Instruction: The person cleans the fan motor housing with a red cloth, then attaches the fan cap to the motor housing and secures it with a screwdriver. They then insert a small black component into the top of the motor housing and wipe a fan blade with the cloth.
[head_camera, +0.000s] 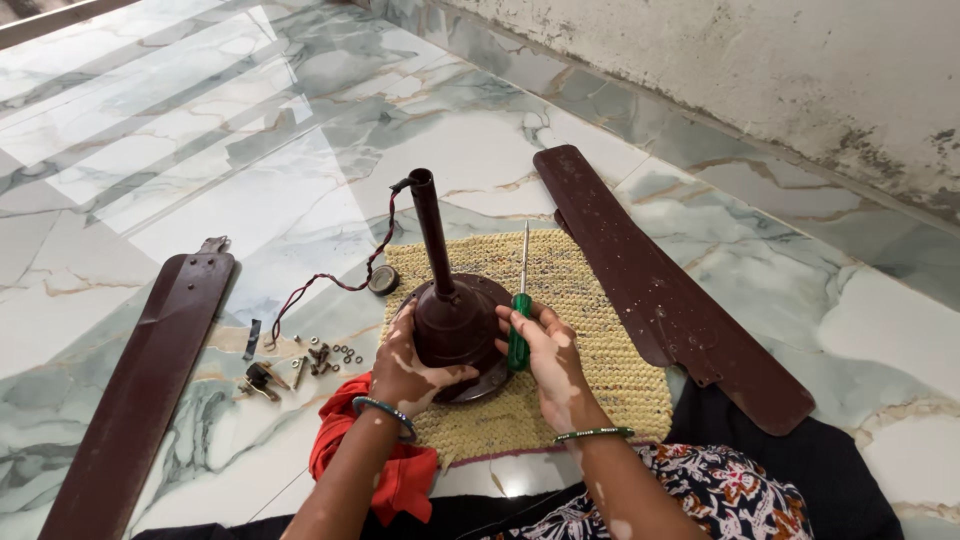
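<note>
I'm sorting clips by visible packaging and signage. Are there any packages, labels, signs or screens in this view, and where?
None in view: no package, label, sign or screen shows.
The things present are unmarked: a brown fan motor housing on a woven yellow mat, held by the left hand.
The right hand holds a green-handled screwdriver.

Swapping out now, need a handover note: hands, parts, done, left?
Left hand grips the brown fan motor housing, upright on the woven mat. Right hand holds the green-handled screwdriver, tip up.
Done: two blades off, one on the left, one on the right; loose screws on the floor.
Left: housing unopened, as far as visible.
</note>
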